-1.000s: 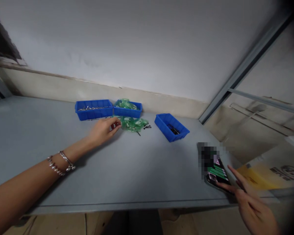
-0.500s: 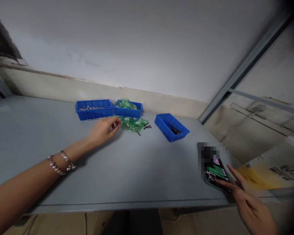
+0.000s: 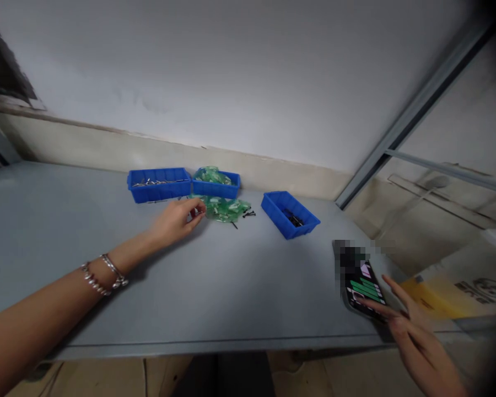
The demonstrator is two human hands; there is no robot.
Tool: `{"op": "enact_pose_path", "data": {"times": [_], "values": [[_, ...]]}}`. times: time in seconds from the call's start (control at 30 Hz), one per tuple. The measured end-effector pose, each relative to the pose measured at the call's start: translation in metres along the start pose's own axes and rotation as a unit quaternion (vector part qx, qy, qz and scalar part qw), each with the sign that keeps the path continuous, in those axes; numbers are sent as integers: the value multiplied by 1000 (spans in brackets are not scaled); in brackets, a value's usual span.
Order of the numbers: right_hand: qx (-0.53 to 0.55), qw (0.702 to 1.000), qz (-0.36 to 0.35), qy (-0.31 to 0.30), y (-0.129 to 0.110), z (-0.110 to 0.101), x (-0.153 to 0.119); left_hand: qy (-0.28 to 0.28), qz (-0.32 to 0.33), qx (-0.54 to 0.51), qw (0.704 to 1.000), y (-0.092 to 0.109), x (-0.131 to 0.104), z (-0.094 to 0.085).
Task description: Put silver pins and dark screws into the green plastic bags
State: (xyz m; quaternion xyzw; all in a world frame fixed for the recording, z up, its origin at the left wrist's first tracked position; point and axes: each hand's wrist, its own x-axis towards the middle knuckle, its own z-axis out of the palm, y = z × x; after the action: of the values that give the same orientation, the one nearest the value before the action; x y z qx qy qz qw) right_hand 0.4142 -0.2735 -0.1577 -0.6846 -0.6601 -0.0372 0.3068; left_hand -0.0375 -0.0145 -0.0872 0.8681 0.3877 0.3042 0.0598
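A: Where was the left hand (image 3: 176, 220)?
B: Over the worktop (image 3: 240, 286), right beside the green bag (image 3: 227, 210). Its fingers curled in towards the thumb, and I couldn't tell whether anything was pinched there. Two bracelets (image 3: 94, 281) circled that wrist.
A: And the right hand (image 3: 419, 339)?
B: At the phone (image 3: 370, 292), which lay near the worktop's front edge, at the right. Its fingers were spread wide; one reached over the lit screen, another pointed past the phone's right side. It wasn't gripping the phone. Part of the phone was blurred out.
A: What stood further back?
B: Near the wall (image 3: 231, 82), the left bin (image 3: 159, 193) held silvery pieces, and the middle bin (image 3: 217, 190), close by its right end, held more green wrapping (image 3: 210, 175).
A: Where did the green bag lie?
B: Flat on the worktop in front of the middle bin, with a few dark screws (image 3: 249, 214) by its right end.
A: Any other bin?
B: The right bin (image 3: 287, 220) sat at an angle, apart from the other two, with dark pieces inside.
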Motion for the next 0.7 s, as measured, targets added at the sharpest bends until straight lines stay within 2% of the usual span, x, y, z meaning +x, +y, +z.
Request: {"op": "enact_pose_path", "data": {"times": [0.2, 0.27, 0.43, 0.57, 0.7], "values": [[30, 988, 89, 118, 6, 1, -23, 4, 4, 3, 1000, 0, 0, 0], [23, 990, 82, 111, 7, 2, -25, 6, 2, 4, 1000, 1, 0, 0], [-42, 999, 12, 23, -5, 2, -13, 3, -3, 0, 1000, 2, 0, 0], [-56, 998, -12, 28, -23, 9, -4, 0, -4, 2, 1000, 1, 0, -1], [-33, 998, 7, 54, -30, 13, -4, 0, 1, 3, 1000, 1, 0, -1]]}}
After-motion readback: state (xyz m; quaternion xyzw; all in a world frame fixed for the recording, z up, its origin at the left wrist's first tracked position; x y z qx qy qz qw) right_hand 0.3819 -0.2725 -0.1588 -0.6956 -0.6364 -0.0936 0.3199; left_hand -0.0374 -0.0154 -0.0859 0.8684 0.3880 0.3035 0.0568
